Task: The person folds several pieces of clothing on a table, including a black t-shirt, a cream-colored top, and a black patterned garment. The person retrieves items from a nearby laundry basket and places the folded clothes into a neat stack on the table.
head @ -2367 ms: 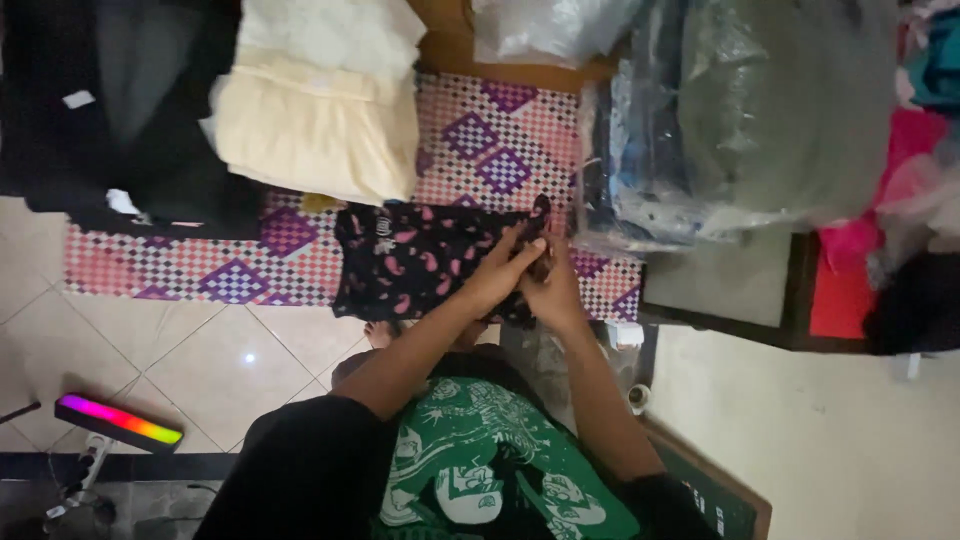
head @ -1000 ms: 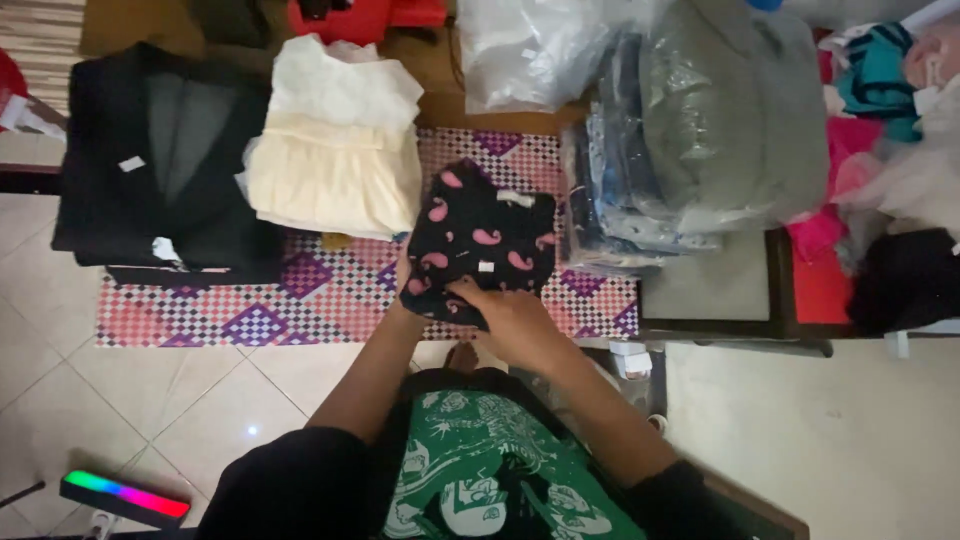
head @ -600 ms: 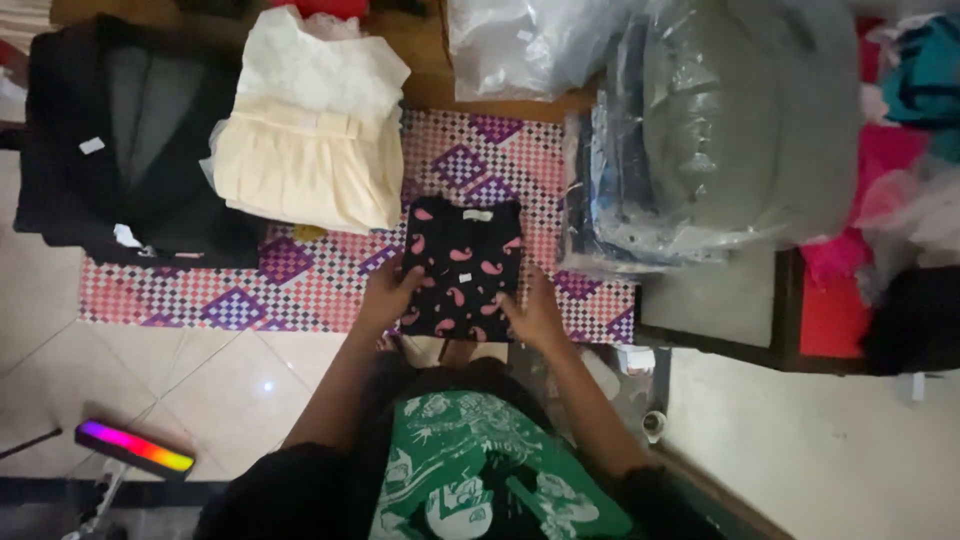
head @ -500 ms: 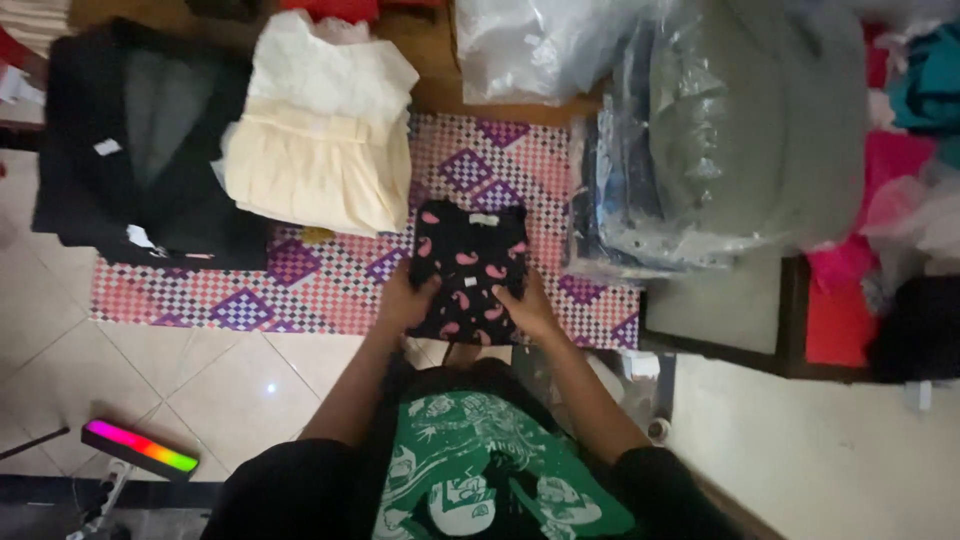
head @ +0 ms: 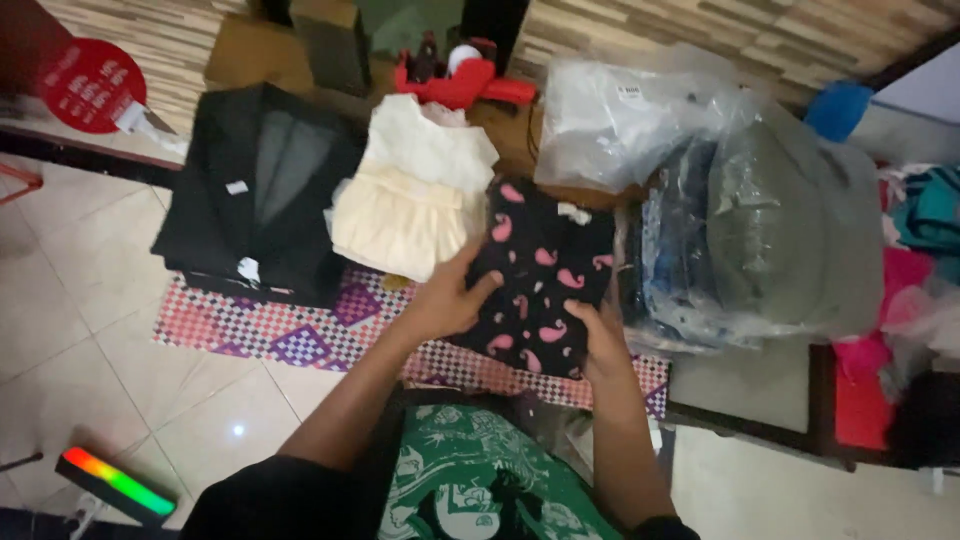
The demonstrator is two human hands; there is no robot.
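Both hands, left hand (head: 448, 298) and right hand (head: 600, 335), fingers spread, grip the folded black garment (head: 540, 275), long axis near-to-far, white label (head: 574, 212) far, clear bags (head: 700, 200) right.

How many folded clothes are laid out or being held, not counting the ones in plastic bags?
3: the black jacket at left, the cream dress beside it, and the black patterned garment held by both hands. More may be hidden underneath.

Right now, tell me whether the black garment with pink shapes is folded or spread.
Folded: the black garment is a compact rectangle held between the left hand and right hand.
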